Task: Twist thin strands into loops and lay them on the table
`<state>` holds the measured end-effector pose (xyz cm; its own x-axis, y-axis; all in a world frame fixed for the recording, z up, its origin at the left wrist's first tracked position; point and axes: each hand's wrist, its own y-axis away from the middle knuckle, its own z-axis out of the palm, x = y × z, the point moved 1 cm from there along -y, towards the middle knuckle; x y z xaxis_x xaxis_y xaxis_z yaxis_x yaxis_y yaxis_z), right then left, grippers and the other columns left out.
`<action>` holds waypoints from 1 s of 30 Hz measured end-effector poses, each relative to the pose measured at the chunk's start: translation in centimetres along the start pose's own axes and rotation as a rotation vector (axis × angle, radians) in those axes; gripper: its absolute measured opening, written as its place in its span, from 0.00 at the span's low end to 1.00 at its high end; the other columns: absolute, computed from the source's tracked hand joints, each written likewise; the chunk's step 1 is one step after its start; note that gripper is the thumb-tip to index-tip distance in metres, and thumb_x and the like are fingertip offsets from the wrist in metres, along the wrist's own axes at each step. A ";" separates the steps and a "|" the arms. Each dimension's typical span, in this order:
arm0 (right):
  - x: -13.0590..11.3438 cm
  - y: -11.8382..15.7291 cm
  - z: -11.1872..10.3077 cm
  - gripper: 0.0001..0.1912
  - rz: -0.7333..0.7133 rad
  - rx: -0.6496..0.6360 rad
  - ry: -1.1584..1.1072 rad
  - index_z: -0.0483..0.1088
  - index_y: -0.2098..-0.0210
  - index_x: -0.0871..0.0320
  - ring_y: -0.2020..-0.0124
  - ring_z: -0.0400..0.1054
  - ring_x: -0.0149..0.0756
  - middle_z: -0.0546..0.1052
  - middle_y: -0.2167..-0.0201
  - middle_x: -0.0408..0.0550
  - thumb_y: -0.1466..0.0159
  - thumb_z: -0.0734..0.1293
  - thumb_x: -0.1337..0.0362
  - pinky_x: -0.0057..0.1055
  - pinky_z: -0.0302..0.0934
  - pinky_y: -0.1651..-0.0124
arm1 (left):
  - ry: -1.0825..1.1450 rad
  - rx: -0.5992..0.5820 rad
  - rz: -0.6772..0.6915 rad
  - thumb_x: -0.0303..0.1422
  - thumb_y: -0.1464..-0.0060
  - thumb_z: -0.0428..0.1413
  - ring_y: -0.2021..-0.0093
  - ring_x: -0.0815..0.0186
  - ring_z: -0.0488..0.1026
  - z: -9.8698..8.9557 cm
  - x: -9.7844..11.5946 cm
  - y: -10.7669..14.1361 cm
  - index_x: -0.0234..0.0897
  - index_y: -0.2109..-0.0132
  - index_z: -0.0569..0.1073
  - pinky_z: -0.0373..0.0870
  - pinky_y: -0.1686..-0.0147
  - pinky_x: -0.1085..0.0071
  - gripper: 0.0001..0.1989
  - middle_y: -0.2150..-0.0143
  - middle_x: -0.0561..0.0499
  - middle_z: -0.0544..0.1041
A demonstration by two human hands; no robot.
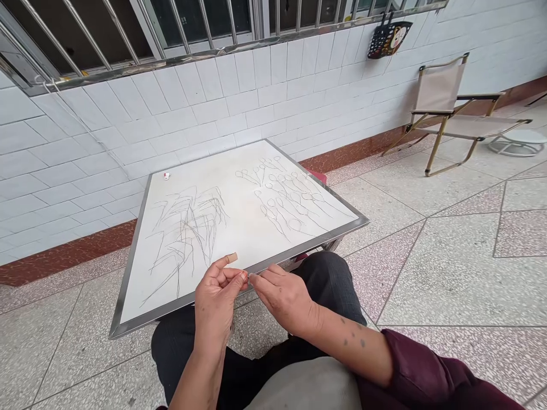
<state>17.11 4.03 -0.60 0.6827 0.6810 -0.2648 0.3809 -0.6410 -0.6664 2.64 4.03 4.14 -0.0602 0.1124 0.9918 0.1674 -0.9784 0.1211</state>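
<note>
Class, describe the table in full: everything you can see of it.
The table has a flat, four-sided white top with a grey, metal-looking rim. It stands near the white tiled wall. Thin, dark bent strands lie loosely on its left part, looped strands on its right. A tiny red-and-white object rests near its far left corner. The left hand and right hand are at its near edge; whether they touch it is unclear. What supports it is mostly hidden.

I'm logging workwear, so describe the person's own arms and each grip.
The right sleeve is maroon, slightly shiny, and ends on the forearm, which bears small spots. A tan band wraps one finger of the left grip; the right grip is bare.
</note>
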 end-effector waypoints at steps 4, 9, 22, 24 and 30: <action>0.1 -0.4 -0.2 0.14 0.040 0.032 -0.006 0.71 0.67 0.56 0.73 0.59 0.35 0.70 0.78 0.44 0.29 0.58 0.70 0.31 0.53 0.70 | -0.020 -0.029 -0.006 0.38 0.54 0.67 0.67 0.66 0.76 0.1 0.2 0.0 0.37 0.47 0.72 0.73 0.62 0.69 0.27 0.68 0.53 0.80; 0.1 -0.6 -0.4 0.12 0.062 0.017 -0.100 0.71 0.65 0.57 0.72 0.61 0.35 0.74 0.75 0.44 0.29 0.58 0.69 0.30 0.56 0.68 | -0.053 -0.027 0.032 0.39 0.53 0.66 0.67 0.67 0.76 0.0 0.4 0.1 0.38 0.48 0.74 0.73 0.59 0.68 0.25 0.70 0.54 0.80; -0.5 -0.3 0.6 0.11 0.337 -0.143 -0.409 0.74 0.54 0.53 0.67 0.70 0.35 0.77 0.71 0.44 0.30 0.61 0.65 0.29 0.60 0.63 | -0.108 0.085 0.128 0.37 0.52 0.65 0.63 0.64 0.77 -0.7 0.3 0.8 0.38 0.51 0.77 0.70 0.51 0.65 0.20 0.70 0.52 0.81; -0.6 -0.5 0.5 0.11 0.349 -0.165 -0.545 0.73 0.53 0.53 0.65 0.71 0.35 0.78 0.71 0.43 0.29 0.59 0.64 0.28 0.61 0.61 | -0.106 0.076 0.120 0.38 0.52 0.65 0.63 0.64 0.77 -0.8 0.4 0.8 0.37 0.51 0.77 0.70 0.52 0.65 0.20 0.70 0.52 0.81; -0.8 -0.9 0.5 0.11 0.476 -0.262 -0.709 0.72 0.56 0.54 0.72 0.70 0.32 0.77 0.75 0.40 0.29 0.58 0.62 0.26 0.60 0.66 | -0.136 0.053 0.117 0.37 0.51 0.65 0.65 0.66 0.77 -0.6 0.9 1.2 0.38 0.51 0.76 0.70 0.53 0.67 0.19 0.69 0.53 0.81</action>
<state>15.87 4.28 -0.15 0.2917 0.3256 -0.8994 0.3453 -0.9127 -0.2184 2.22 2.88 5.10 0.0954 0.0247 0.9951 0.2169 -0.9762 0.0034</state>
